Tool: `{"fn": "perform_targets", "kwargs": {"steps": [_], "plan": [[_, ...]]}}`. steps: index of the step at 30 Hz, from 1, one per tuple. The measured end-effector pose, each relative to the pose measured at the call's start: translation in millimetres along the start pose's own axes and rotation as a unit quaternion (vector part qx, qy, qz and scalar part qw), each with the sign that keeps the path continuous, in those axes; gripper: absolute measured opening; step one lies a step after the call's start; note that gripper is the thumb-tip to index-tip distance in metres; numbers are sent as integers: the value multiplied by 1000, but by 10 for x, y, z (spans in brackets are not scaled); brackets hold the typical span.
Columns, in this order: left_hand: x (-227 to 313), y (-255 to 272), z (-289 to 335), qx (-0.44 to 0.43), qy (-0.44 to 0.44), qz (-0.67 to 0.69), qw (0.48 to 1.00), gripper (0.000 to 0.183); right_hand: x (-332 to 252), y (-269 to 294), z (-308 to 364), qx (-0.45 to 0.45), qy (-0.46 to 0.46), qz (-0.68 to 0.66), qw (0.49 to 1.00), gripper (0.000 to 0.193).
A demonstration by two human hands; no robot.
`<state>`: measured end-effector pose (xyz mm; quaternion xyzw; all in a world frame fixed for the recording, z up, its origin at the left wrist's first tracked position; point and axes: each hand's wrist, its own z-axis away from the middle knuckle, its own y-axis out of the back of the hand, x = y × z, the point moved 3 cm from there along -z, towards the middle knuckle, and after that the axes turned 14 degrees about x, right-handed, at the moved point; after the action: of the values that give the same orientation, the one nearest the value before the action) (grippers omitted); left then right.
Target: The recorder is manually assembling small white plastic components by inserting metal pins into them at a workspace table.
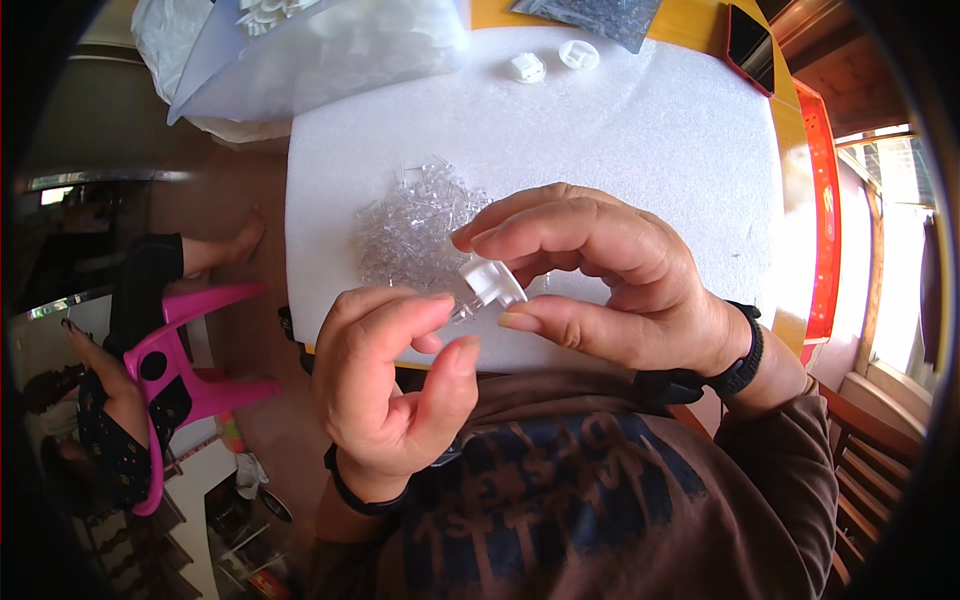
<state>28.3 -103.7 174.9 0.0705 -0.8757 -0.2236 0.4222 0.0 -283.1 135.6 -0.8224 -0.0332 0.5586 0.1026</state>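
A small white plastic part with a rounded base is held between the thumb and fingers of my right hand. My left hand is close by on the left, its thumb and forefinger apart with nothing visible gripped between them. A small clear plastic piece shows at the lower left of the white part; whether it is joined to it I cannot tell. Behind my hands lies a loose heap of clear plastic pieces on a white foam sheet.
Two round white plastic parts lie at the sheet's far edge. A translucent bin of white parts stands far left, near a bag of clear pieces. A phone rests far right, by a red crate. Someone sits on a pink chair.
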Motion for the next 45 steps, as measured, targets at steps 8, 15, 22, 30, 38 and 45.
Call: {"fn": "perform_targets", "kwargs": {"steps": [8,15,22,30,38,45], "plan": [[52,5,17,-36,-49,-49,997,21,17,23,-1,-17,41,-1,999,33],[102,-28,-3,-13,-119,-77,990,24,-23,15,-1,-30,37,-7,999,36],[32,22,-16,-35,-37,-45,998,24,-44,41,6,-1,-29,-11,1000,40],[-289,123,186,-113,-21,-83,990,20,-668,1446,101,270,31,-160,949,34],[-283,-140,91,-182,-51,-70,980,18,-499,3524,1598,728,66,-451,512,54],[-180,-580,-1,-206,-142,-88,964,17,-389,2198,269,485,-15,-58,872,36]]}}
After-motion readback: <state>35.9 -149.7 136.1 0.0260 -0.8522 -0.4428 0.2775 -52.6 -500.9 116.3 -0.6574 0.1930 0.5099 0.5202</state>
